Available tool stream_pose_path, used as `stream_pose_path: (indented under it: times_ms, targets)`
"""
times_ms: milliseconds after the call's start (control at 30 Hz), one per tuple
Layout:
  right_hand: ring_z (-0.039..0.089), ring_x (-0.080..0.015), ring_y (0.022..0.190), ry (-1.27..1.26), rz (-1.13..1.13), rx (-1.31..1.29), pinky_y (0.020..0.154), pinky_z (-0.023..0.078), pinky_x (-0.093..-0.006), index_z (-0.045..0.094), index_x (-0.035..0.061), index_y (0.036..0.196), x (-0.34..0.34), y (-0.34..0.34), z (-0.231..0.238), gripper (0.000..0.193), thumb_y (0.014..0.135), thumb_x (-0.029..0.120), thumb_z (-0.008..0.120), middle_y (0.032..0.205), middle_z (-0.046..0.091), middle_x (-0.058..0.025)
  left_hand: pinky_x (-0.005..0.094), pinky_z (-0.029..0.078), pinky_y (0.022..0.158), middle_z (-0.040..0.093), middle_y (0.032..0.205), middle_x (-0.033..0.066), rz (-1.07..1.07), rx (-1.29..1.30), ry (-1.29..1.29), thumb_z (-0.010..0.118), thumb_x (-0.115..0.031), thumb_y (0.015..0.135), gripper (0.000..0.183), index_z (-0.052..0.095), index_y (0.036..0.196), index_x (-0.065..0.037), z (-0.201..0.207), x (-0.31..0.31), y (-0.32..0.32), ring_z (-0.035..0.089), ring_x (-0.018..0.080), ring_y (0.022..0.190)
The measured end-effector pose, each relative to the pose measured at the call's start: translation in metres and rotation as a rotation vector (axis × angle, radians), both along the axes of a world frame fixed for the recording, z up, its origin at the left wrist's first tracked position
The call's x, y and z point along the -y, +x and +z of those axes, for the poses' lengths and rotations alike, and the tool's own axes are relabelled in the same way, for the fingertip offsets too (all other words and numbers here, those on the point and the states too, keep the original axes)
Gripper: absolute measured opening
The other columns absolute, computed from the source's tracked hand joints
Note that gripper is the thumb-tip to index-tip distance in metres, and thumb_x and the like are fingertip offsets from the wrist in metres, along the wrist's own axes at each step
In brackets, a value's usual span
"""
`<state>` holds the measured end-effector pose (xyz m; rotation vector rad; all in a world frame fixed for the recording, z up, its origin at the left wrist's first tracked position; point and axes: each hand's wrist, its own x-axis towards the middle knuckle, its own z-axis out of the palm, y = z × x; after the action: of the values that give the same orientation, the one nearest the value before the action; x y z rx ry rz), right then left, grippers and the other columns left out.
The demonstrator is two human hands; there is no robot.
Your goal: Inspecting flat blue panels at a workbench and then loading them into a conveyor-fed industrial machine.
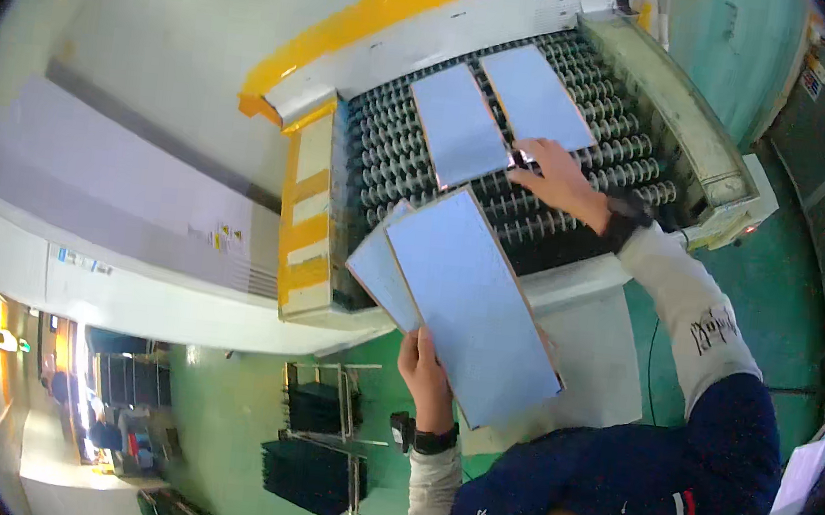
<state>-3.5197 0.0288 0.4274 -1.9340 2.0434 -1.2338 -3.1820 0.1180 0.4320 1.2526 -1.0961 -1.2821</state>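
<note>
My left hand (429,372) grips two overlapping flat rectangular panels by their lower left side. The upper panel (473,304) is pale blue with thin copper-coloured edges, and the lower panel (383,273) sticks out to its left. Two similar panels lie side by side on the conveyor rollers: the left panel (460,125) and the right panel (538,97). Above the near ends of those two, my right hand (561,186) has its thumb and fingers apart. Nothing shows in its grasp; whether the fingertips touch a panel I cannot tell.
Rows of ringed rollers (383,159) fill the conveyor bed. Its pale right side rail (674,109) and yellow-taped left wall (311,217) enclose it. Racks holding dark sheets (314,478) stand on the green floor (225,419) to the lower left. A dark cable (651,373) hangs near my right arm.
</note>
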Motion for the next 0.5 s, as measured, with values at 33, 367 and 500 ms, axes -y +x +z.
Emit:
stream_pose_path:
  times_ms: [33, 367, 500]
  targets:
    - [0.056, -0.0344, 0.104, -0.067, 0.042, 0.075, 0.09, 0.044, -0.0423, 0.054, 0.0022, 0.12, -0.02, 0.012, -0.009, 0.051, 0.082, 0.034, 0.066, 0.117, 0.057, -0.0177, 0.0208, 0.024, 0.049, 0.041, 0.064, -0.0074, -0.004, -0.031, -0.027, 0.052, -0.018, 0.095, 0.02, 0.058, 0.083, -0.003, -0.007, 0.002, -0.001, 0.032, 0.0023, 0.056]
    - [0.06, -0.0157, 0.082, 0.584, 0.121, 1.368, 0.066, 0.051, -0.0289, 0.054, 0.0004, 0.113, -0.234, 0.119, -0.025, 0.037, 0.085, 0.021, 0.066, 0.096, 0.062, -0.0075, 0.0196, 0.032, 0.06, 0.049, 0.072, -0.0056, -0.034, -0.046, -0.152, 0.053, -0.017, 0.095, 0.019, 0.058, 0.085, -0.002, -0.014, -0.005, -0.022, 0.038, 0.0033, 0.066]
    - [0.06, -0.0158, 0.078, 0.603, 0.022, 1.524, 0.062, 0.051, -0.0292, 0.056, -0.0005, 0.11, -0.258, 0.123, -0.046, 0.032, 0.086, 0.019, 0.064, 0.093, 0.063, -0.0069, 0.02, 0.032, 0.059, 0.052, 0.077, -0.0044, -0.103, -0.065, -0.223, 0.053, -0.015, 0.094, 0.016, 0.06, 0.093, 0.0, -0.012, -0.013, -0.039, 0.037, 0.0033, 0.066]
